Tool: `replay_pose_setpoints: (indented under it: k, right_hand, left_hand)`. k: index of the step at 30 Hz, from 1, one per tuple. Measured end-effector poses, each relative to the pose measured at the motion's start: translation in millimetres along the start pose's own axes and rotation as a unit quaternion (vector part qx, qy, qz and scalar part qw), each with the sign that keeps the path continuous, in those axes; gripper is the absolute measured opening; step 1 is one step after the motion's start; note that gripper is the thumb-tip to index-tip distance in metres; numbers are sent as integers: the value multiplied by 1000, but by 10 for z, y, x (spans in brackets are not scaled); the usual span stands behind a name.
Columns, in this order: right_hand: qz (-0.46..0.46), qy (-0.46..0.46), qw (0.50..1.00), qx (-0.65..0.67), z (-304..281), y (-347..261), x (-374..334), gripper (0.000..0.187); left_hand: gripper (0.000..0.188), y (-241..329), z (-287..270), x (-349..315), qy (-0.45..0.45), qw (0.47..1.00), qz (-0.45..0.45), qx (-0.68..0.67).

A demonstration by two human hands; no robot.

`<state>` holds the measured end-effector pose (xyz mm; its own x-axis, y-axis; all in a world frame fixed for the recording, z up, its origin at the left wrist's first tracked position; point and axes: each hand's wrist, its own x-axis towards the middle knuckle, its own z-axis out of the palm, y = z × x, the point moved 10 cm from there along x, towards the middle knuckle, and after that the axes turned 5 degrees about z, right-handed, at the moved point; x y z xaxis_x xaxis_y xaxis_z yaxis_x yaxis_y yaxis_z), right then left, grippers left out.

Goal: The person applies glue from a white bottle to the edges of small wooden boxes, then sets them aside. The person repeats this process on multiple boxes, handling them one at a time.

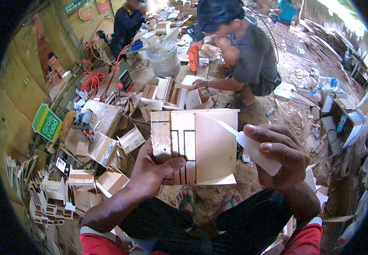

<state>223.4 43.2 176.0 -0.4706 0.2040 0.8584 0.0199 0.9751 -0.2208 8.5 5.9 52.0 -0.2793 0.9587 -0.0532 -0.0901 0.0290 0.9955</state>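
In front of me my left hand [152, 168] grips the left side of a small wooden box [216, 146], thumb on its face. Black lines outline a pale panel on the box's left part, next to a rough wood strip. My right hand [284, 155] is wrapped round a white squeeze bottle [258, 151] with a long thin nozzle. The nozzle points up and left, its tip over the upper part of the box's plain face. Whether the tip touches the wood I cannot tell.
Ahead, a crouching person [252, 55] holds an orange power drill [193, 58] near several wooden boxes [165, 94]. A large clear tub [162, 57] stands beyond them. At left are a phone [63, 165], a low board [92, 121] with tools, and more boxes [84, 191]. Wood scraps [320, 140] lie at right.
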Motion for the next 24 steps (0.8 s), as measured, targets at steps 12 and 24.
replay_pose_setpoints:
  k: [12,24]
  right_hand:
    - [10,-38,999,6,32,1,-15,35]
    - [-2,-34,999,-21,29,-27,-15,28]
  left_hand:
    - [46,-93,87,-35,-6,999,-37,-19]
    - [48,-53,141,-44,-29,999,-17,-1]
